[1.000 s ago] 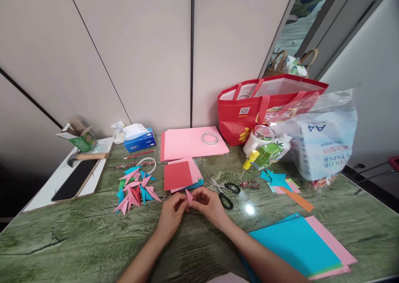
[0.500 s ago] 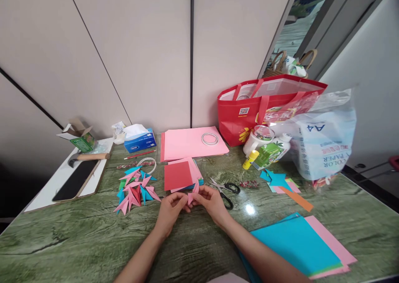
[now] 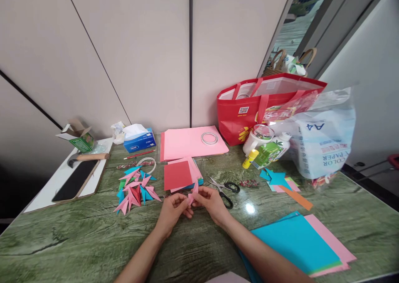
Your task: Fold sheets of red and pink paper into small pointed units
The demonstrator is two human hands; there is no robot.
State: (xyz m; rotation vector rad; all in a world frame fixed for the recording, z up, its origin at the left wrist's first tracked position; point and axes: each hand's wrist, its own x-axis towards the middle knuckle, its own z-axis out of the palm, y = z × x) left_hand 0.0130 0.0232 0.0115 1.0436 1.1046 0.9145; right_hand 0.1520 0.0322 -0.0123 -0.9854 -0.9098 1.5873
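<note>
Between my two hands is a small folded piece of pink paper (image 3: 193, 193), one pointed end sticking up. My left hand (image 3: 173, 210) pinches its left side with thumb and fingers. On the other side my right hand (image 3: 210, 202) grips it, fingers closed. The lower part of the fold is hidden by my fingertips. Just behind my hands lies a stack of small paper squares (image 3: 178, 175), red on top. Black-handled scissors (image 3: 224, 188) rest open beside my right hand. A heap of folded pink, blue, green and red paper pieces (image 3: 134, 191) is to the left.
Pink sheets (image 3: 187, 143) with a ring lie at the back. Blue and pink sheets (image 3: 296, 241) are by my right forearm. A glue stick (image 3: 250, 158), a red bag (image 3: 232, 121) and a paper pack (image 3: 324, 141) stand right; a hammer (image 3: 93, 156) and phone (image 3: 76, 181) lie left.
My left fingers have shifted slightly on the pink paper, spreading a little from the right hand's fingers below it. Both hands still hold it in nearly the same place.
</note>
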